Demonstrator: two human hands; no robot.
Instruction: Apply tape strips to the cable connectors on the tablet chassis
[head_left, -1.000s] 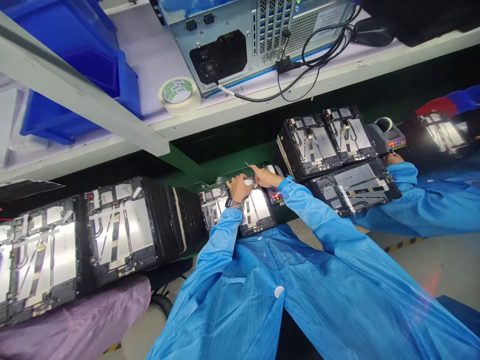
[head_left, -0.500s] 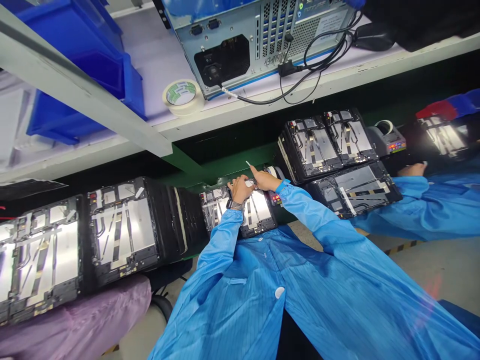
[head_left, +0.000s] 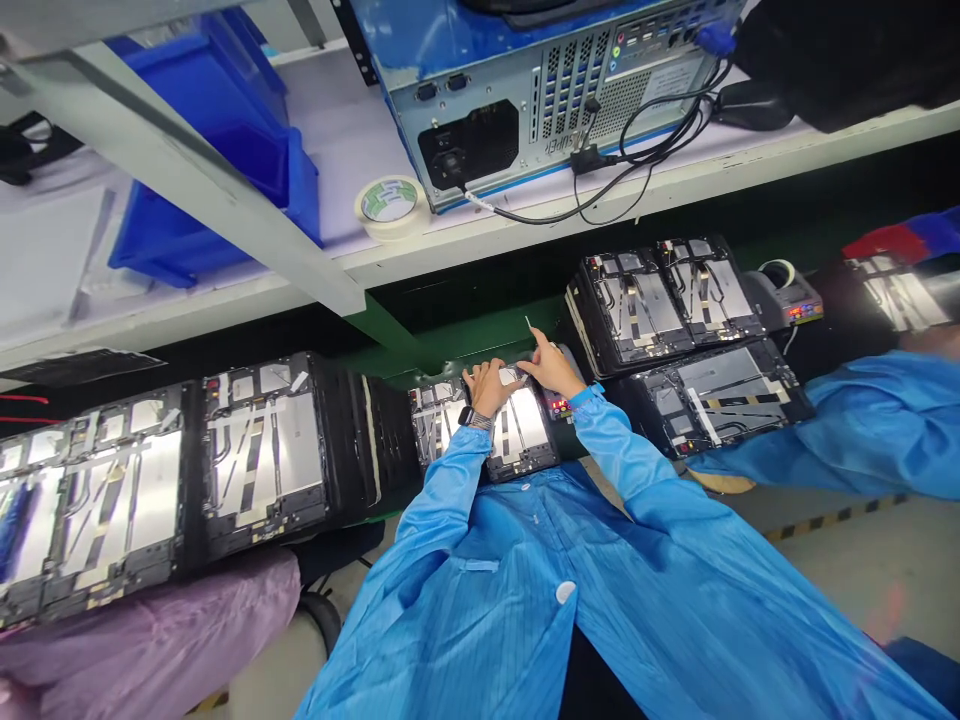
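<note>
A dark-framed display module with silver backing plates (head_left: 525, 430) lies in front of me. My left hand (head_left: 486, 388), with a watch (head_left: 474, 417) at the wrist, rests over its upper left, fingers spread and thumb reaching right. Over the upper right edge is my right hand (head_left: 553, 368), its thumb low near the module. From its raised fingertip juts a thin white strip (head_left: 528, 321), perhaps tape; how it is held is too small to tell. A second module (head_left: 436, 418) lies left of the first, partly behind my left forearm. Beside my right wrist is a tape dispenser (head_left: 559, 406) with a red display.
Stacked modules (head_left: 262, 450) stand left, more (head_left: 630, 310) right. Overhead, a white shelf (head_left: 457, 250) carries a computer case (head_left: 555, 120), blue bins (head_left: 217, 190) and a tape roll (head_left: 391, 208). Another dispenser (head_left: 787, 295) and a co-worker's blue sleeve (head_left: 885, 420) are at right; a purple sleeve (head_left: 172, 630) is lower left.
My right hand has lifted slightly away to the right from my left hand, with the white strip still at its fingertip. The whole view has shifted a little.
</note>
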